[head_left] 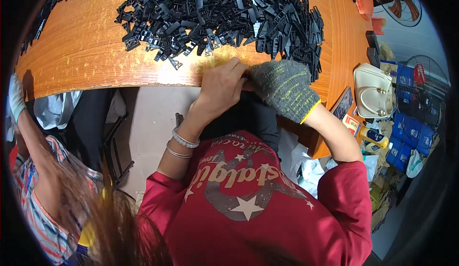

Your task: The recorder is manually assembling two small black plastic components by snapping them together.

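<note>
A broad heap of small black plastic clip-like pieces (215, 17) is spread over the wooden table (86, 41). At the table's near edge, just below the heap, my bare left hand (221, 85) is closed, fingers bent and pinched together. My right hand (285, 86), in a dark grey knitted glove with a yellow cuff, meets it there, its fingers curled inward. The fingertips of both hands come together, and whatever lies between them is hidden. Two bracelets (181, 144) circle my left wrist.
Another person's gloved hand (16, 96) rests by the table's left edge. A cream handbag (373, 91), a phone-like dark panel (343, 102) and a yellow bottle (374, 137) are at the right. Blue packages (411, 130) and fans (399, 5) stand beyond.
</note>
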Motion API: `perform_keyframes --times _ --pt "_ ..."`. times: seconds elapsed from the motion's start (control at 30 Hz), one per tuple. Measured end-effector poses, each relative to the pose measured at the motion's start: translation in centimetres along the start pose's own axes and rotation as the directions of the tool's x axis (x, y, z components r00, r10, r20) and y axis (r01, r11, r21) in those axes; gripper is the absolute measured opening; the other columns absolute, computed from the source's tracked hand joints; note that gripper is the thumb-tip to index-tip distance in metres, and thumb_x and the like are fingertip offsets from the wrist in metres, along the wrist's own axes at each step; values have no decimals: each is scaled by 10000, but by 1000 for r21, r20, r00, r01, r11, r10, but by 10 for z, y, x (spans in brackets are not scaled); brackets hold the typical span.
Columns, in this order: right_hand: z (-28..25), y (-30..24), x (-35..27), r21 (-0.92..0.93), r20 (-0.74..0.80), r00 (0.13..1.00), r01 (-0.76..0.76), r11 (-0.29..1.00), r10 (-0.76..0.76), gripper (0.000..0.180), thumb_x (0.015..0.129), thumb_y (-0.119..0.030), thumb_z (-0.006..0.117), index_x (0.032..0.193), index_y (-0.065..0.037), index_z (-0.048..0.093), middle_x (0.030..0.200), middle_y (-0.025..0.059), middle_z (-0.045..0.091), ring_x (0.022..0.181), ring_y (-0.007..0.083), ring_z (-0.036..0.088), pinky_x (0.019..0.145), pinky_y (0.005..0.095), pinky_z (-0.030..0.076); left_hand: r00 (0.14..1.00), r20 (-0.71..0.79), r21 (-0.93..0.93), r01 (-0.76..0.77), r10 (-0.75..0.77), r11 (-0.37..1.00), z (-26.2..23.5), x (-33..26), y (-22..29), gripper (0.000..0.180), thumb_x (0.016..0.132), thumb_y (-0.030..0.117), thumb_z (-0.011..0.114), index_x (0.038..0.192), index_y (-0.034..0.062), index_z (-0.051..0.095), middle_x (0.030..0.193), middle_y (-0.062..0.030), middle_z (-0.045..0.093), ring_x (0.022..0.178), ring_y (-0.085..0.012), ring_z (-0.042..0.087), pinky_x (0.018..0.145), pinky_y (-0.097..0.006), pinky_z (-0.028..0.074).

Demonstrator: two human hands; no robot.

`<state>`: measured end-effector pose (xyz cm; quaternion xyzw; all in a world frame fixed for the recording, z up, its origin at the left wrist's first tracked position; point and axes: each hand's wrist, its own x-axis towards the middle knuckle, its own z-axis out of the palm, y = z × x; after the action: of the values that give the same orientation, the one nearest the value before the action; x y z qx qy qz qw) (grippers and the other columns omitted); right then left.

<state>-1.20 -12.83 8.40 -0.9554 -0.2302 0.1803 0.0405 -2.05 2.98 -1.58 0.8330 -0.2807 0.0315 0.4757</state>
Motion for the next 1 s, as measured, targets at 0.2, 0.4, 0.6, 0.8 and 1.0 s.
perform_keyframes --times 0.2,0.4,0.6,0.8,1.0 --pt "6 0 1 21 17 999 -49 999 49 279 859 -364 607 821 -106 705 733 128 668 682 317 668 576 441 508 999 -28 7 -19 20 1000 1 0 0 169 763 45 652 914 49 578 851 -101 554 739 -308 618 593 -415 475" --pt "2 -7 3 -6 19 999 -45 999 45 184 812 -291 637 836 -130 723 785 135 681 729 326 675 615 454 525 1000 -29 18 4 -3 1000 1 1 0 219 771 4 623 981 61 599 813 -111 551 714 -330 591 611 -405 461" --pt "16 0 -12 -80 -162 987 -17 997 4 252 862 -347 621 864 -99 667 788 114 657 713 323 646 604 424 500 997 -79 -63 -9 4 998 0 1 2 132 807 35 637 935 47 607 803 -124 533 679 -328 572 605 -373 464" --pt "31 6 -51 456 -456 885 142 879 94 337 830 -74 682 1157 -19 623 1031 153 681 890 276 684 769 346 539 916 265 -830 376 -302 412 -32 -7 17 137 920 55 594 1023 -19 645 899 -91 640 723 -145 645 568 -247 524" --pt "49 -4 -64 979 -177 943 140 145 282 382 838 146 561 1200 26 588 1122 114 641 1018 185 639 859 319 545 813 479 -775 569 -329 277 -19 -4 27 124 898 24 612 1013 -23 619 770 -119 665 597 -187 657 519 -264 548"
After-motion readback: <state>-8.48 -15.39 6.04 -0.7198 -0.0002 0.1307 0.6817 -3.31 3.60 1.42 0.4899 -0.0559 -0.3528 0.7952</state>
